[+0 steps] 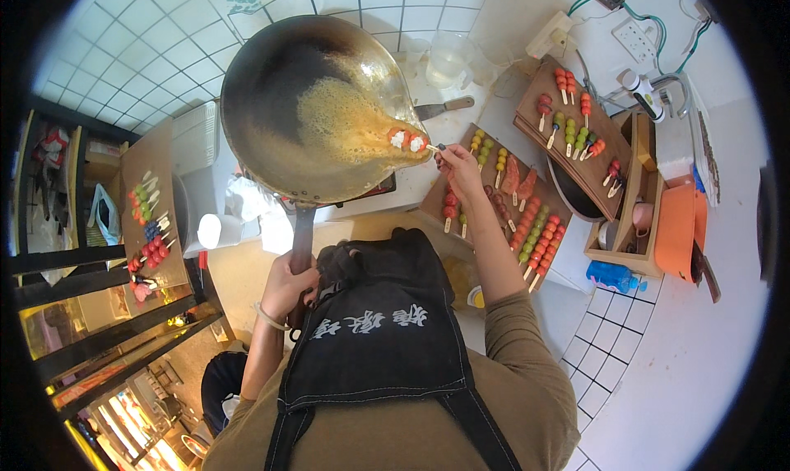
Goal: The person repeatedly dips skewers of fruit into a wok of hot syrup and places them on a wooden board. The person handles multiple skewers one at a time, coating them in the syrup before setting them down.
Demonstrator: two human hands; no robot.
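My left hand [290, 286] grips the dark handle [302, 239] of a large wok [271, 82], which tilts toward its pouring lip on the right. Bubbling amber syrup [339, 125] spreads from the middle of the wok down to that lip. Between the fingers of my right hand [460, 168] is the stick of a short skewer [407, 139]. Its red pieces with white filling lie in the syrup at the lip. Close by my right forearm, a brown board [435, 202] carries several skewers of green, yellow and red fruit.
Behind the wok's lip lie a wooden-handled scraper [444, 107] and a clear pitcher [445, 60]. At right, another board [531, 110] with fruit skewers rests over a dark pan [574, 190], near a wooden organizer [626, 224]. A third skewer board [151, 162] stands left, beside white cups [219, 231].
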